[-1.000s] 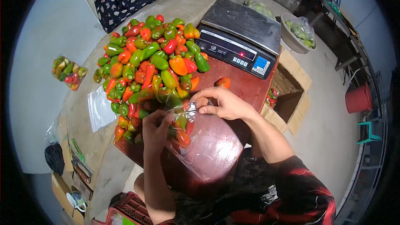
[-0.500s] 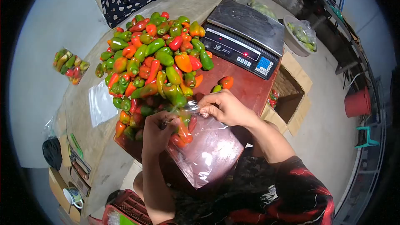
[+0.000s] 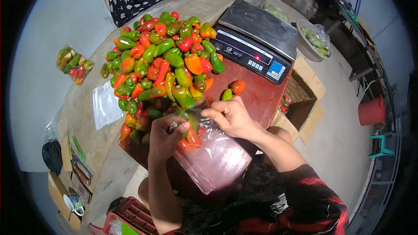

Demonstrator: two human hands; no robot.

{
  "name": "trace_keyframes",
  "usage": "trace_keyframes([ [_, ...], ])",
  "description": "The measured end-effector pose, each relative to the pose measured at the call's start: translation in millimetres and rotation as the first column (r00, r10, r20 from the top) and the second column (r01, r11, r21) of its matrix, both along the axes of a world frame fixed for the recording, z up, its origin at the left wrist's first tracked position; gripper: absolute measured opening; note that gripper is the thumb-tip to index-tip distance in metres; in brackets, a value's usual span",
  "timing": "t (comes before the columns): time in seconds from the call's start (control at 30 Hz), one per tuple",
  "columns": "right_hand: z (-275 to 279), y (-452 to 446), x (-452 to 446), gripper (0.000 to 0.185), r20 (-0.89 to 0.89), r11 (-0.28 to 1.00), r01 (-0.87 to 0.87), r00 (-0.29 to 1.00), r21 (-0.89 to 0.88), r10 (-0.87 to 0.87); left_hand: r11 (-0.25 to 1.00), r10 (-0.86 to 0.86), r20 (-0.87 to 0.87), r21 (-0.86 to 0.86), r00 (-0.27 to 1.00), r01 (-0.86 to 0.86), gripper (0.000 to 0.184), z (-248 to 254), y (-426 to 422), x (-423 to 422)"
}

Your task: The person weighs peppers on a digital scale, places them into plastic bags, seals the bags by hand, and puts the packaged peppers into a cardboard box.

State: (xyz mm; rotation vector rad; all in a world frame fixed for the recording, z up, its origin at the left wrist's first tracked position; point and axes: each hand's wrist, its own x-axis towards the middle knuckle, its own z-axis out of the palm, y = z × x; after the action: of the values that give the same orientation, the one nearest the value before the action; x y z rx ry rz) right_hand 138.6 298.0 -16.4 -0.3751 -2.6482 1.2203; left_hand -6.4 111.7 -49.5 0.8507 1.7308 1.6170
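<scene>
A clear plastic bag [image 3: 216, 159] is stretched between my two hands over the near edge of the red table. My left hand [image 3: 166, 135] pinches the bag's edge on one side, thumb against fingers. Opposite it, my right hand [image 3: 231, 119] grips the other side near the mouth. A few red-orange peppers [image 3: 190, 141] show beside my left fingers, seen through the film; whether they lie inside the bag or beneath it I cannot tell. Just beyond my hands rises a big heap of red, green and orange peppers [image 3: 161, 61].
A digital scale [image 3: 250, 50] stands at the table's far right, near two loose peppers [image 3: 237, 86]. An open cardboard box [image 3: 305, 100] is to the right on the floor. Flat plastic bags [image 3: 107, 106] and a filled pepper bag [image 3: 75, 65] lie left.
My right hand has shifted slightly down and left with its side of the bag. My left hand stays nearly in place, still pinching the film.
</scene>
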Motion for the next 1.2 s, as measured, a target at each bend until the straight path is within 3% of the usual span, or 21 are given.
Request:
trace_keyframes([
  [0.07, 4, -2, -5, 0.021, 0.026, 0.998, -0.053, 0.998, 0.038, 0.052, 0.999, -0.026, -0.005, -0.038, 1.0, 0.025, 0.019, -1, -1, -2],
  [0.13, -2, -11, -13, 0.03, -0.402, 0.959, -0.114, 0.916, -0.261, 0.0, 1.0, 0.001, 0.018, -0.02, 1.0, -0.001, 0.019, -3, -2, -2],
  [0.2, -8, -8, -12, 0.033, -0.406, 0.958, -0.099, 0.914, -0.267, -0.019, 1.0, 0.029, 0.044, 0.001, 0.999, -0.029, 0.018, -3, -2, -1],
  [0.27, -2, -4, -3, 0.031, -0.079, 0.989, 0.108, 0.99, -0.105, -0.116, 0.999, 0.036, 0.072, -0.002, 0.997, -0.036, 0.017, 0, -2, 0],
  [0.33, 0, 2, -3, 0.032, -0.182, 0.999, 0.034, 0.983, 0.005, -0.032, 0.999, 0.034, 0.109, -0.021, 0.993, -0.032, 0.017, 1, -3, 0],
  [0.4, 1, 6, -4, 0.033, -0.197, 0.983, -0.083, 0.979, -0.163, 0.05, 0.999, 0.032, 0.143, -0.044, 0.989, -0.026, 0.016, 0, -4, -1],
  [0.43, 1, -3, -8, 0.033, -0.289, 0.896, -0.074, 0.955, -0.437, -0.062, 0.998, 0.054, 0.088, -0.017, 0.995, -0.052, 0.017, -2, -3, -1],
  [0.47, 1, 0, -6, 0.033, -0.29, 0.897, -0.078, 0.955, -0.435, -0.057, 0.997, 0.081, 0.033, 0.013, 0.996, -0.081, 0.018, -4, -3, -2],
  [0.53, -2, 9, 3, 0.029, -0.134, 0.985, 0.031, 0.989, -0.167, -0.054, 0.995, 0.082, 0.045, 0.049, 0.996, -0.084, 0.019, -6, -3, -2],
  [0.57, -5, 11, 3, 0.03, -0.15, 0.998, 0.023, 0.988, -0.056, -0.032, 0.993, 0.075, 0.054, 0.085, 0.996, -0.079, 0.019, -6, -3, -2],
  [0.6, -6, 12, 3, 0.03, -0.15, 0.998, 0.025, 0.988, -0.055, -0.033, 0.993, 0.073, 0.055, 0.085, 0.996, -0.078, 0.019, -6, -3, -2],
  [0.67, -7, 13, 1, 0.032, -0.091, 0.988, -0.058, 0.995, -0.141, 0.045, 0.998, 0.046, 0.147, 0.037, 0.988, -0.052, 0.021, -5, -4, -2],
  [0.7, -10, 6, -2, 0.034, -0.199, 0.9, -0.1, 0.98, -0.425, 0.014, 0.998, 0.046, 0.146, 0.035, 0.988, -0.051, 0.021, -4, -4, -2],
  [0.8, -5, 15, 5, 0.029, -0.035, 0.883, -0.005, 0.999, -0.47, -0.013, 0.991, 0.108, 0.032, 0.076, 0.994, -0.11, 0.021, -3, -3, -3],
  [0.83, -7, 23, 7, 0.02, 0.021, 0.966, 0.004, 1.0, -0.26, 0.002, 0.994, 0.1, 0.004, 0.054, 0.995, -0.1, 0.022, -5, -5, -5],
  [0.87, -8, 23, 7, 0.02, 0.022, 0.966, 0.003, 1.0, -0.257, 0.002, 0.996, 0.089, -0.026, 0.03, 0.996, -0.088, 0.022, -6, -6, -6],
  [0.93, -10, 19, 5, 0.011, -0.056, 0.796, -0.046, 0.998, -0.604, 0.016, 0.995, 0.093, -0.012, 0.023, 0.996, -0.093, 0.021, -6, -5, -6],
  [0.97, -9, 16, 3, 0.013, -0.144, 0.73, -0.086, 0.989, -0.678, -0.017, 0.995, 0.101, 0.002, 0.018, 0.995, -0.101, 0.019, -5, -5, -6],
  [1.1, -6, 26, 8, 0.016, -0.12, 0.643, -0.09, 0.993, -0.761, -0.004, 0.975, 0.222, -0.04, 0.006, 0.974, -0.222, 0.016, -6, -5, -7],
  [1.17, -9, 32, 10, 0.016, -0.001, 0.805, -0.078, 0.995, -0.588, 0.095, 0.967, 0.252, 0.007, 0.046, 0.968, -0.252, 0.014, -9, -7, -9],
  [1.2, -10, 32, 9, 0.016, -0.002, 0.805, -0.078, 0.996, -0.588, 0.094, 0.967, 0.251, 0.005, 0.046, 0.968, -0.251, 0.014, -9, -8, -10],
])
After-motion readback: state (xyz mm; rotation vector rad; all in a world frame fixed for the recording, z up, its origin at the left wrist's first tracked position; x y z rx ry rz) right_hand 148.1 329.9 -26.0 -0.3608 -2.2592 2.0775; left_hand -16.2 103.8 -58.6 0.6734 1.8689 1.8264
